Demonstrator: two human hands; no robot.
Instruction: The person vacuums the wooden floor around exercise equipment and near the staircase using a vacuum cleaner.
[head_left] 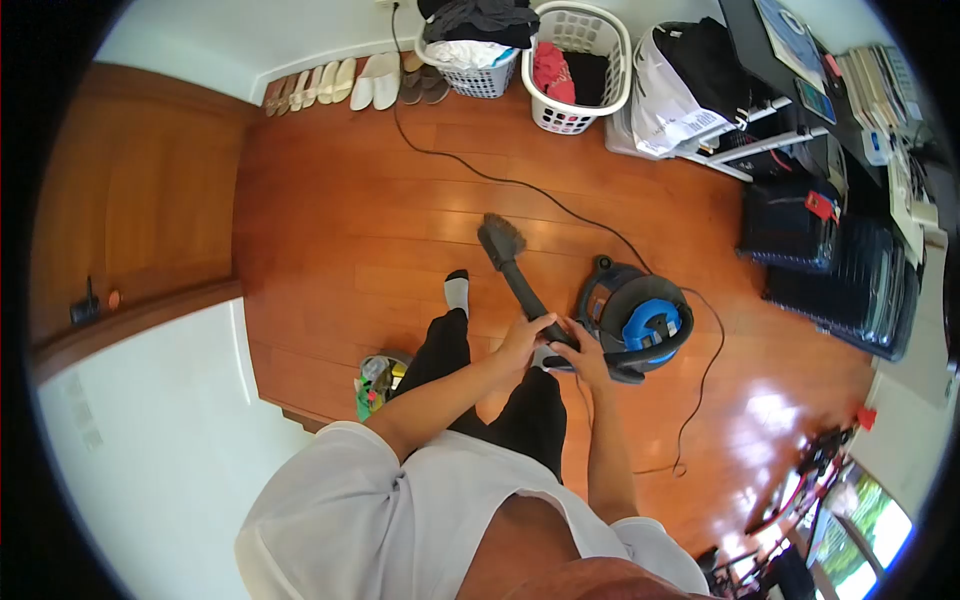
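Note:
My left hand (521, 340) is closed around the dark wand (523, 290) of a vacuum cleaner. Close beside it, my right hand (584, 357) grips the same wand nearer its hose end, so the two hands almost touch. At the wand's far end sits a brush head (501, 240) with grey bristles, held out over the floor; whether it touches the boards I cannot tell. Just right of my hands stands the round canister vacuum cleaner (640, 318), black with a blue top. Its thick black hose (645, 354) curves around the canister toward my right hand.
A black power cord (540, 189) crosses the wooden floor (340, 230) from the wall outlet. Shoes (376, 80) and laundry baskets (577, 112) line the far wall. Suitcases (842, 275) stand at right, a small bin (378, 383) by my left leg, a brown door (140, 190) at left.

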